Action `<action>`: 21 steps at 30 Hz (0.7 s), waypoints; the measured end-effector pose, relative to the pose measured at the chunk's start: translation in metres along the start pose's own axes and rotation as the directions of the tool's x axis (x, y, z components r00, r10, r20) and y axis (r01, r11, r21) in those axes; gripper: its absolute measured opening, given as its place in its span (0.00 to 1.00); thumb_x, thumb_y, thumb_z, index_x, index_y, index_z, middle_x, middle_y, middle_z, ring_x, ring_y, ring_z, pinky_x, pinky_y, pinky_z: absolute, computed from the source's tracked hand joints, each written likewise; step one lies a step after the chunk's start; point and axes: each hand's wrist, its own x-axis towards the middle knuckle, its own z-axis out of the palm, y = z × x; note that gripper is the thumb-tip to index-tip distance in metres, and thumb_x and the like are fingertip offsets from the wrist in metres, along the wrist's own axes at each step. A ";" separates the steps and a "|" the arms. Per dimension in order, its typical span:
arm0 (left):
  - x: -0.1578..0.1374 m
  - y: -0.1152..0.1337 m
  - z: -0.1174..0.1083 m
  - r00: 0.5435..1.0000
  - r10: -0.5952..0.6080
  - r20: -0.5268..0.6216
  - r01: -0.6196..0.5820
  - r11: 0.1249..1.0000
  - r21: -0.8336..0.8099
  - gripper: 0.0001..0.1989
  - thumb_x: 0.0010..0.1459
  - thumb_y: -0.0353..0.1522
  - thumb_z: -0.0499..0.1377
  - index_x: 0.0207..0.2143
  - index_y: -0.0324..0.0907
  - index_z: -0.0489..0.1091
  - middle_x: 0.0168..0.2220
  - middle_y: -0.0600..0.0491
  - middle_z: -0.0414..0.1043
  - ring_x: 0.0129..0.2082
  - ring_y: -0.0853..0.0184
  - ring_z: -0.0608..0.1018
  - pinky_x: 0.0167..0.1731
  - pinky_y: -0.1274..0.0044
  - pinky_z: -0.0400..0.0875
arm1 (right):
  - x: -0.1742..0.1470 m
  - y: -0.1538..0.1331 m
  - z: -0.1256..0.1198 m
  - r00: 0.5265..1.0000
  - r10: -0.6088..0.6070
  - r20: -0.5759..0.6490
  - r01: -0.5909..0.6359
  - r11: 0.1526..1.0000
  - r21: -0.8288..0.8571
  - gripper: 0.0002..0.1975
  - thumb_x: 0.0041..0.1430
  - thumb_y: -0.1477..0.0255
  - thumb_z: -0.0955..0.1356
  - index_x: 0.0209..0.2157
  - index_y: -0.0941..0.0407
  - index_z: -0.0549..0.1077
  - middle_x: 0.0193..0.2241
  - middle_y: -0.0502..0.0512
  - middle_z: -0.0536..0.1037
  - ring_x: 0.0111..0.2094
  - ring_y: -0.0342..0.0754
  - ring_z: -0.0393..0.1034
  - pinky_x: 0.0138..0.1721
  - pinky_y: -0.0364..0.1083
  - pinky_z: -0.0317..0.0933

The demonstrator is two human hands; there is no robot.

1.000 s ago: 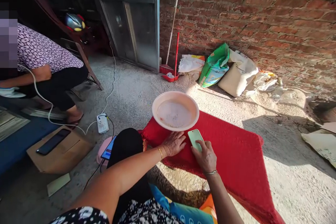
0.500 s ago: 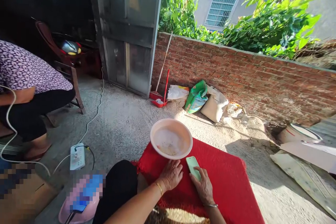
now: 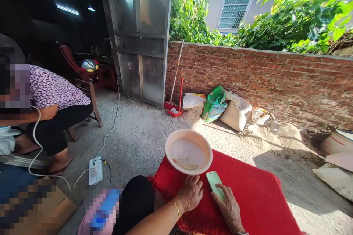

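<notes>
A pale pink basin [image 3: 171, 156] stands on the far left corner of the red cloth [image 3: 256, 191]. Whitish liquid and some light grains lie in it. Just below its rim, my left hand [image 3: 191, 193] rests on the cloth, fingers loosely bent and slightly apart, with nothing seen in it. A light green phone [image 3: 214, 180] lies flat to the right of the basin. My right hand [image 3: 228, 207] grips its near end, thumb along the left edge and fingers over the top and right side. A gold bracelet is on my left wrist.
At the left a person [image 3: 59, 88] in a patterned top crouches on a wooden chair. A white power strip [image 3: 95, 170] with cords lies on the floor. A red dustpan [image 3: 173, 111] and sacks [image 3: 213, 104] stand along the brick wall [image 3: 264, 77].
The view has turned a little left, so everything sits further right. Both hands keep their places, left by the basin, right on the phone.
</notes>
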 end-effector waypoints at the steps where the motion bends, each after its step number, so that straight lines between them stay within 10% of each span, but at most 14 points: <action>1: 0.000 0.001 -0.003 1.000 0.008 0.009 -0.009 1.000 0.028 0.09 0.61 0.35 0.52 0.41 0.42 0.67 0.51 0.48 0.68 0.52 0.60 0.69 0.56 0.67 0.60 | 0.000 0.001 0.000 1.000 -0.008 -0.003 0.008 1.000 -0.001 0.19 0.54 0.52 0.64 0.43 0.47 0.71 0.38 0.51 0.72 0.39 0.50 0.72 0.38 0.48 0.66; 21: -0.004 -0.005 -0.066 0.894 0.079 0.441 -0.089 0.996 0.002 0.18 0.60 0.28 0.48 0.51 0.42 0.67 0.59 0.43 0.61 0.59 0.54 0.64 0.55 0.60 0.61 | 0.006 -0.037 -0.030 0.978 0.189 0.089 -0.151 0.933 -0.327 0.16 0.49 0.57 0.68 0.35 0.53 0.71 0.35 0.55 0.73 0.38 0.52 0.71 0.37 0.47 0.61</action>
